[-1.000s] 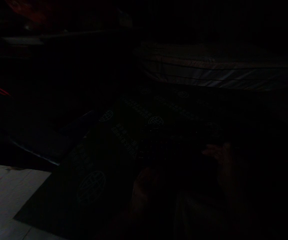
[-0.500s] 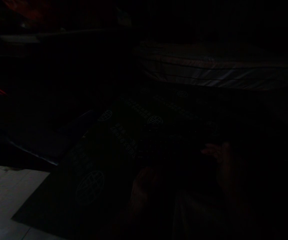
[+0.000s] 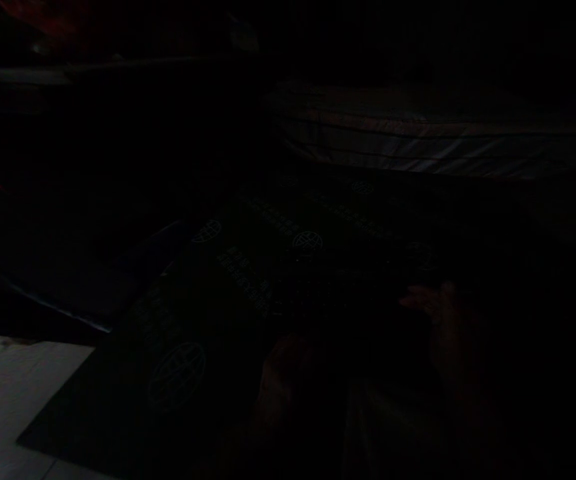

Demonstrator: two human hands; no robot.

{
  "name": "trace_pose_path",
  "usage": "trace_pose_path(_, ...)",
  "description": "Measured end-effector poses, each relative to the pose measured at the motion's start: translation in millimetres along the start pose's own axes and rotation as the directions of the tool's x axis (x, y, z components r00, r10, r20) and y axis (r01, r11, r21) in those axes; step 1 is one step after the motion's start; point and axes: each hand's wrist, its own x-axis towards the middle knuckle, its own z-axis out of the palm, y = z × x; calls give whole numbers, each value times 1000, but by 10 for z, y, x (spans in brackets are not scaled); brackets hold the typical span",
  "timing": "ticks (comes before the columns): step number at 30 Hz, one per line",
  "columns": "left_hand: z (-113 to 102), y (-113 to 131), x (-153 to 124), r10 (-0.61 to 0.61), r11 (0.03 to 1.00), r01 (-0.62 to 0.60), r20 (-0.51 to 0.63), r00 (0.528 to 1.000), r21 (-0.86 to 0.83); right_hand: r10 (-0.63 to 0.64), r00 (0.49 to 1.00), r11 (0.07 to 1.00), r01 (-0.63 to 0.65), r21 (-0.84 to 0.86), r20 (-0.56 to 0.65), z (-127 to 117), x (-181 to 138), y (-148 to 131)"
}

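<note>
The view is very dark. A black object with rows of small faint marks, like a keyboard point(image 3: 318, 297), lies on a green printed sheet point(image 3: 233, 313). My left hand point(image 3: 288, 360) is at its near left edge, and shadow swallows the fingers. On the right side of the black object, my right hand point(image 3: 428, 300) has its fingers stretched out to the left, with nothing visible in them. Whether the fingertips touch the keys cannot be made out.
Behind the sheet lies a pale striped, padded thing point(image 3: 408, 143), like a mattress edge. Light floor tiles point(image 3: 23, 393) show at lower left. A dark flat thing with a pale edge point(image 3: 63, 307) lies left of the sheet. Something red point(image 3: 48, 20) is at upper left.
The whole view has shifted slightly, so things sit a little further left. Both hands stay in nearly the same place beside the black object.
</note>
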Motion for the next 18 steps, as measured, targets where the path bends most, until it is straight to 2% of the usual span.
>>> trace_pose_path(8, -12, 0, 22, -1, 1000, 2, 5, 1000, -5, -20, 1000, 999, 20, 43, -15, 5, 27, 17)
trace_pose_path(18, 7, -35, 8, 16, 1000, -16, 8, 1000, -3, -34, 999, 999, 34, 15, -22, -8, 36, 12)
